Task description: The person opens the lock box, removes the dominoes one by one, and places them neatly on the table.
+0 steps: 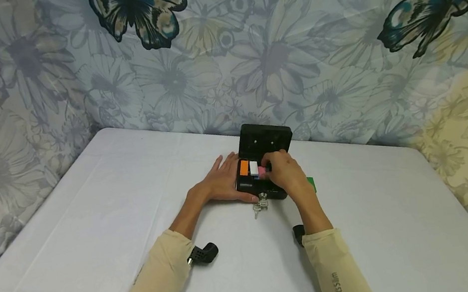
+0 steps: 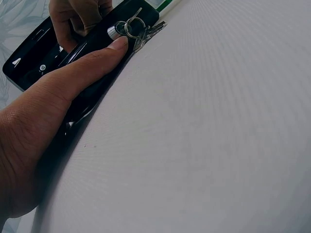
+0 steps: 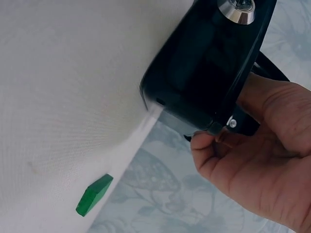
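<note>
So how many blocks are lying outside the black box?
1: a green block on the white table, to the right of the black box in the head view. More could be hidden.

The box [image 3: 204, 63] has a smooth, glossy finish (metal or plastic, hard to say). Its lock [image 3: 238, 14] and keys [image 2: 146, 38] are shiny metal; the tablecloth [image 2: 204, 145] and sleeves [image 1: 163, 277] are matt cloth, the tablecloth slightly creased.

Coloured black on box [image 1: 267, 143], orange on left block [image 1: 244, 168], green on right block [image 1: 311, 183], flowered grey-blue on far wall [image 1: 179, 86].
</note>
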`<action>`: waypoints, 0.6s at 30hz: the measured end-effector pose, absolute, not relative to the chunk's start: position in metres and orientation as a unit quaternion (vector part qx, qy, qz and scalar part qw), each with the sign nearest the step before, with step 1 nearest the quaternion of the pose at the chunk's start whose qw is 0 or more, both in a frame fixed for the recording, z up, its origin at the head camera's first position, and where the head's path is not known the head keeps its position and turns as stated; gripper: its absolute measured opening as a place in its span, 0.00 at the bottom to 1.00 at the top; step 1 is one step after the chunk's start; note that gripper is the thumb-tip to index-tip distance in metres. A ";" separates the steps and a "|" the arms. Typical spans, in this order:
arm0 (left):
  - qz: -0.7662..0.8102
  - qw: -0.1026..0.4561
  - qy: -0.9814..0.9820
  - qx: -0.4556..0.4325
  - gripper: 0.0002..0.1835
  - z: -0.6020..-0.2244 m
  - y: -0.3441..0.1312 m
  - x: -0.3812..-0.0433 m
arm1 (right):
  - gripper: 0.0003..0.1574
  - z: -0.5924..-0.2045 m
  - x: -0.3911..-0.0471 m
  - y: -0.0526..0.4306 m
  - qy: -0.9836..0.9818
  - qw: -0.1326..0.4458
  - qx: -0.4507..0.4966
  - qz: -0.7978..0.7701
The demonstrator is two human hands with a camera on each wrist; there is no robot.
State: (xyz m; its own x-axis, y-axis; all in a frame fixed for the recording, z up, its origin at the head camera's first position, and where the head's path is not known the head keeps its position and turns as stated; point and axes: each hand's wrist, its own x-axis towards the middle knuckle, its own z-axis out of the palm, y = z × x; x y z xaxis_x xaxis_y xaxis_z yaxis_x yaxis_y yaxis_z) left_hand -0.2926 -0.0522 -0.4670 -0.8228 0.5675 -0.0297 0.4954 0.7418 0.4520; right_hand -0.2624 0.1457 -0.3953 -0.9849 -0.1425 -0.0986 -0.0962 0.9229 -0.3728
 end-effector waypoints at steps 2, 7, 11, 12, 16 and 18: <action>0.219 0.084 0.929 0.285 0.69 -0.466 -0.052 -0.293 | 0.19 -0.395 -0.262 0.146 0.979 0.062 -0.059 -0.187; 0.219 0.087 0.929 0.286 0.69 -0.466 -0.052 -0.293 | 0.20 -0.394 -0.263 0.147 0.976 0.060 -0.057 -0.202; 0.219 0.084 0.929 0.287 0.69 -0.465 -0.052 -0.292 | 0.19 -0.393 -0.264 0.149 0.972 0.043 -0.072 -0.218; 0.219 0.083 0.929 0.288 0.69 -0.465 -0.052 -0.292 | 0.18 -0.392 -0.264 0.150 0.971 0.042 -0.072 -0.224; 0.222 0.081 0.928 0.288 0.69 -0.465 -0.052 -0.292 | 0.16 -0.390 -0.265 0.157 0.964 0.049 -0.081 -0.247; 0.223 0.083 0.928 0.288 0.70 -0.465 -0.052 -0.292 | 0.17 -0.389 -0.266 0.161 0.960 0.059 -0.088 -0.258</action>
State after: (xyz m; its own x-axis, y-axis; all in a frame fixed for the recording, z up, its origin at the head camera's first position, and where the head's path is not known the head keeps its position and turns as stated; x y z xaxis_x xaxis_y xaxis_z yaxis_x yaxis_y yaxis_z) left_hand -0.2920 -0.0520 -0.4650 -0.8206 0.5710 -0.0258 0.4971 0.7352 0.4609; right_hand -0.2655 0.1608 -0.3886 -0.9774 -0.2004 -0.0678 -0.1394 0.8510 -0.5063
